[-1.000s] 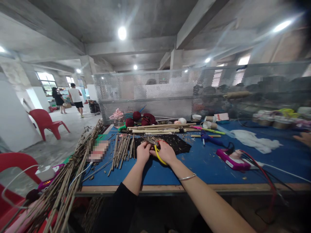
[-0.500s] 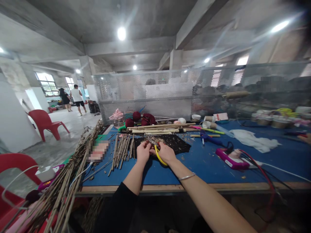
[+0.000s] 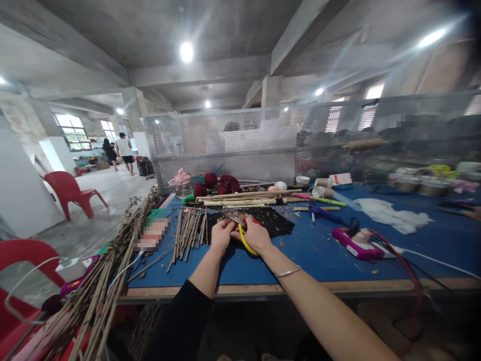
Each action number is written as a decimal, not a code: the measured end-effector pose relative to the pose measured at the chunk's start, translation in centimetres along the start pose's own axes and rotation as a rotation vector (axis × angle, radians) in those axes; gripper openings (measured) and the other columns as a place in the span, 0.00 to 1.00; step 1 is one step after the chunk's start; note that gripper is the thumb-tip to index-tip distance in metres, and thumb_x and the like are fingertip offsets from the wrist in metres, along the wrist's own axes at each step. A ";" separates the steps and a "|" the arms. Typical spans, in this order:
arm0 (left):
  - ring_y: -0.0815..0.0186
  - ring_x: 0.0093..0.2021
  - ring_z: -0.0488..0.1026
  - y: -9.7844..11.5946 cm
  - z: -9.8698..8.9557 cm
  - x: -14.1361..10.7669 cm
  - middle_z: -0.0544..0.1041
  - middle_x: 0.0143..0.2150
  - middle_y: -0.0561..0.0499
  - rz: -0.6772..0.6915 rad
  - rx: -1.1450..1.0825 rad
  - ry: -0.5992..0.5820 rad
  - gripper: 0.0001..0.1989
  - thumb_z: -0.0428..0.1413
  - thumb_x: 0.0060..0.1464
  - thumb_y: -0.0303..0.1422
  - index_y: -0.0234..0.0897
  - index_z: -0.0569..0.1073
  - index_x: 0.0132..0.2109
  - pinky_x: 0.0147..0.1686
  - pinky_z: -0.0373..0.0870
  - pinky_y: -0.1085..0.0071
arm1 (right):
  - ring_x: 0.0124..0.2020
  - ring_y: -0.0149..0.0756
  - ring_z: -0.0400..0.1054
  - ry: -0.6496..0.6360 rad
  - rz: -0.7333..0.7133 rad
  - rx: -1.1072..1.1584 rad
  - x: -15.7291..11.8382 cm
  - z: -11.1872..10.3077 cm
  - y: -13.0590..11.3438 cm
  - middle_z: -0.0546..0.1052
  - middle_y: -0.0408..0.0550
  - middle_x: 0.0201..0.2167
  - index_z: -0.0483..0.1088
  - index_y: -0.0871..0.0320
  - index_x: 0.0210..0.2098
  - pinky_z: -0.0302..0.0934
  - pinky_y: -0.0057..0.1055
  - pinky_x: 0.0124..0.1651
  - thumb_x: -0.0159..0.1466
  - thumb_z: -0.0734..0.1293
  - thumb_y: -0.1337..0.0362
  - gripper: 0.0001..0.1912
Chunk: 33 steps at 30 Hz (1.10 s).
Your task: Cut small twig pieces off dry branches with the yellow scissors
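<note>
Right hand grip closed around the yellow-handled shears, blades pointing up and left toward the other hand; left hand grip has thumb and fingers drawn together right by the blades, cannot tell if anything is pinched, too small and partly hidden. Both hands low over near edge of black cloth strewn with pale scraps, middle of blue tabletop. Metal bangle on right wrist, black sleeve on left arm. Just left of the cloth, loose row of cut sticks, roughly side by side; further left, big bundle of long dry stems sloping over the tabletop's left end. Behind cloth: pale poles lying crosswise, dark red yarn balls beyond. Right side: blue tool, purple power strip with cables, crumpled white sheet, co-worker's hand blurred at frame edge. Perforated metal panel along the back; red chair and two people far left on the floor
</note>
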<state>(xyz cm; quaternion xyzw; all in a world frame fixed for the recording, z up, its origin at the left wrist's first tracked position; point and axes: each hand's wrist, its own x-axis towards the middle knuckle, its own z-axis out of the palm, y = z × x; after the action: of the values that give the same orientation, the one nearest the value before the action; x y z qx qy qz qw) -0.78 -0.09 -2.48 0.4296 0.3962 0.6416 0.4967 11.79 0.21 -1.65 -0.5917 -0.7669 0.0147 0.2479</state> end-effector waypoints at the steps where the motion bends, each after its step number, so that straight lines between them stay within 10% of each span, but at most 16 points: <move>1: 0.68 0.25 0.72 -0.1 0.0 0.0 0.76 0.26 0.47 0.018 0.009 0.012 0.14 0.60 0.39 0.35 0.30 0.74 0.33 0.26 0.67 0.74 | 0.37 0.43 0.69 -0.011 0.012 -0.009 0.0 0.0 0.0 0.73 0.52 0.34 0.59 0.58 0.40 0.55 0.31 0.36 0.51 0.59 0.39 0.30; 33: 0.70 0.24 0.70 0.2 -0.2 0.2 0.75 0.27 0.47 -0.021 0.069 0.184 0.14 0.59 0.38 0.32 0.30 0.74 0.36 0.23 0.66 0.76 | 0.38 0.44 0.69 -0.029 0.057 -0.074 0.0 -0.4 0.1 0.74 0.54 0.34 0.64 0.58 0.37 0.56 0.33 0.37 0.50 0.57 0.36 0.32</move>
<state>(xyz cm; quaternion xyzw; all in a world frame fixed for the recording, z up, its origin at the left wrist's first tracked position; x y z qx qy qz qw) -1.10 0.02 -2.33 0.3816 0.4667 0.6591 0.4496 11.98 0.11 -1.36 -0.6219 -0.7533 0.0021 0.2140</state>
